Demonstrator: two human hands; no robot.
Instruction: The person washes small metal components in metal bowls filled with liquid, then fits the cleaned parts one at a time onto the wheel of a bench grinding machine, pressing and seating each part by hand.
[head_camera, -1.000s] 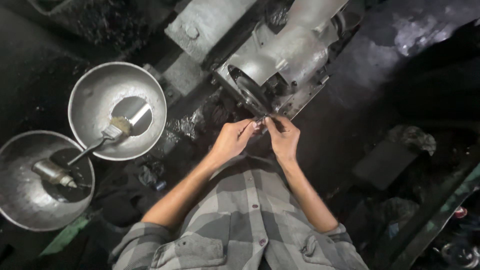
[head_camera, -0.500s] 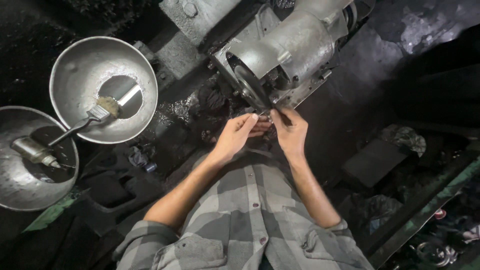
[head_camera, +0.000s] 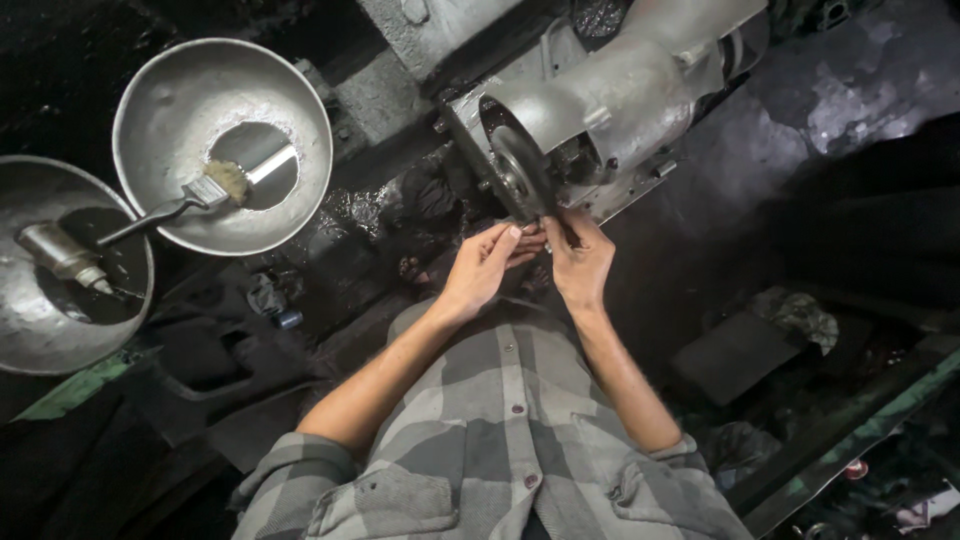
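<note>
My left hand (head_camera: 487, 266) and my right hand (head_camera: 579, 258) meet fingertip to fingertip just below a grey metal engine housing (head_camera: 620, 100). The fingers pinch a small dark part (head_camera: 545, 238) at the lower edge of a round toothed disc (head_camera: 520, 172) on the housing's open face. The part is mostly hidden by my fingers. Both forearms come up from grey checked shirt sleeves.
A metal bowl (head_camera: 180, 80) at upper left holds a paint brush (head_camera: 195, 198) in a little liquid. A second bowl (head_camera: 40, 330) at the far left holds a small cylindrical part (head_camera: 60, 255). Oily dark floor, rags and a dark block (head_camera: 735, 355) surround me.
The view has shifted, so the bowls and housing sit higher and more to the left. My hands have stayed together at the disc's edge.
</note>
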